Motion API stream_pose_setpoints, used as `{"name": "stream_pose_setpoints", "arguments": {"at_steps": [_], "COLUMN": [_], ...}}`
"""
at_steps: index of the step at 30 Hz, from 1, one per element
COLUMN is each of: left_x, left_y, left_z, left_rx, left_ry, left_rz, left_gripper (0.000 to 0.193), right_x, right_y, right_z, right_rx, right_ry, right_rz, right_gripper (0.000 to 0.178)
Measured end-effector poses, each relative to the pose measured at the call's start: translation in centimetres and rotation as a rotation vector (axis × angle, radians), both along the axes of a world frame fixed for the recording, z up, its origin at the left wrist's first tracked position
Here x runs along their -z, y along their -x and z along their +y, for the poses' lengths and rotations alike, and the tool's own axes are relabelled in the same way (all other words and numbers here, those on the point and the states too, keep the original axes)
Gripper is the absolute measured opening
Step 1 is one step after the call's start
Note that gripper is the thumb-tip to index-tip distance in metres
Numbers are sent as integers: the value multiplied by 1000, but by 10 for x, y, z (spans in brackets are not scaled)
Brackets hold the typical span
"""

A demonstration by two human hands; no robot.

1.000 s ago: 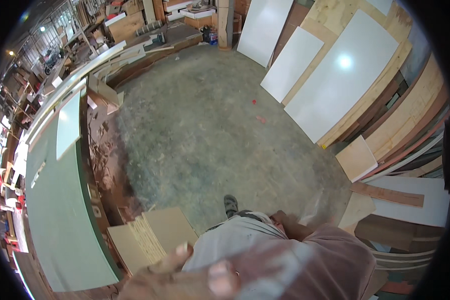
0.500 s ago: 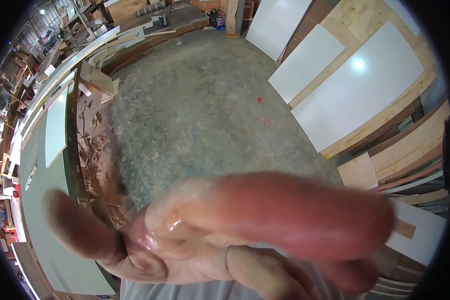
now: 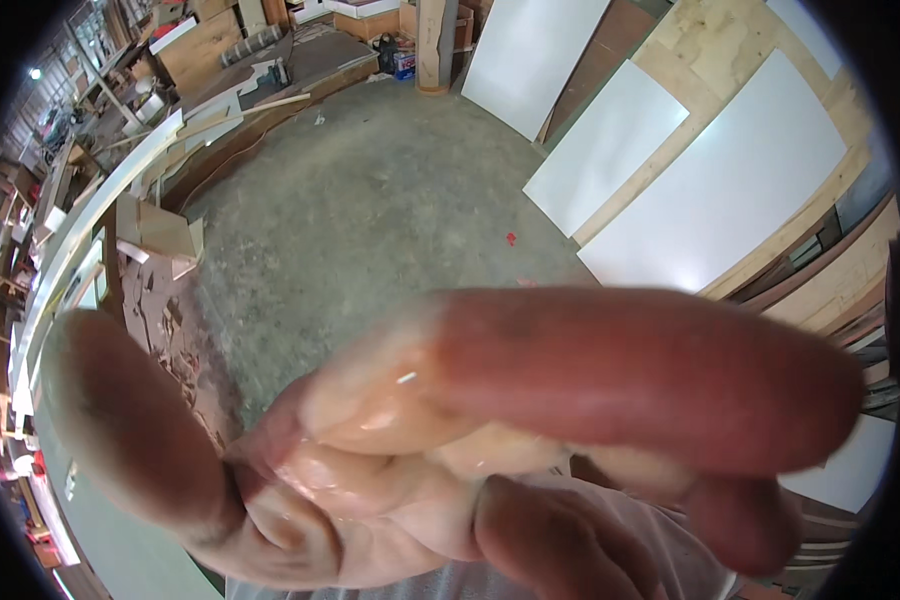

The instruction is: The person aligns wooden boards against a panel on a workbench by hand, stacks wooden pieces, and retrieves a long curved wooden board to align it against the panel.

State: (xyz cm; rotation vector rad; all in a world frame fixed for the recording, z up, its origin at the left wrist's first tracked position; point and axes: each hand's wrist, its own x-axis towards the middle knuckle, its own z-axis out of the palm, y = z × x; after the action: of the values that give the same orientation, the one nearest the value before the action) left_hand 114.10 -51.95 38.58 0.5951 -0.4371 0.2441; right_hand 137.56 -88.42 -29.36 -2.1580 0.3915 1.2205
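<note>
My left hand [image 3: 400, 490] fills the lower middle, very near the camera, palm turned toward me. Its thumb [image 3: 130, 430] points up at the left, well apart from a long finger [image 3: 640, 380] that stretches right. A second fingertip shows beneath that finger, while other fingers curl lower down. The hand is open and nothing is seen in it. A wet, glossy patch [image 3: 360, 460] shines on the skin between thumb and palm. Grey cloth [image 3: 450, 580] lies behind the hand at the bottom edge. My right hand is not in view.
White panels [image 3: 710, 170] lean at the right with plywood boards. A green-topped worktable [image 3: 130, 540] runs along the left, with wood scraps [image 3: 170, 320] beside it. Red bits [image 3: 511, 239] lie on the concrete floor [image 3: 370, 200]. A post [image 3: 433, 50] stands at the back.
My left hand has come nearer the camera and looks larger and higher. The view has shifted a little, and the hand now covers more of the right-hand panels.
</note>
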Motion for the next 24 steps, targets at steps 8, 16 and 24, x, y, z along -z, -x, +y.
{"name": "stream_pose_setpoints", "arguments": {"at_steps": [8,16,24], "left_x": [-10,-21,46], "left_y": [-68,-154,-295], "left_z": [108,186,300], "left_rx": [-13,-235,-575], "left_ry": [57,233,-515], "left_rz": [96,324,465], "left_gripper": [62,62,69], "right_x": [-83,-51,-3], "right_y": [-32,-144,-356], "right_z": [30,120,419], "right_rx": [-225,-871,-1423], "right_ry": [124,361,242], "right_rz": [-160,-88,-309], "right_gripper": [32,39,46]}}
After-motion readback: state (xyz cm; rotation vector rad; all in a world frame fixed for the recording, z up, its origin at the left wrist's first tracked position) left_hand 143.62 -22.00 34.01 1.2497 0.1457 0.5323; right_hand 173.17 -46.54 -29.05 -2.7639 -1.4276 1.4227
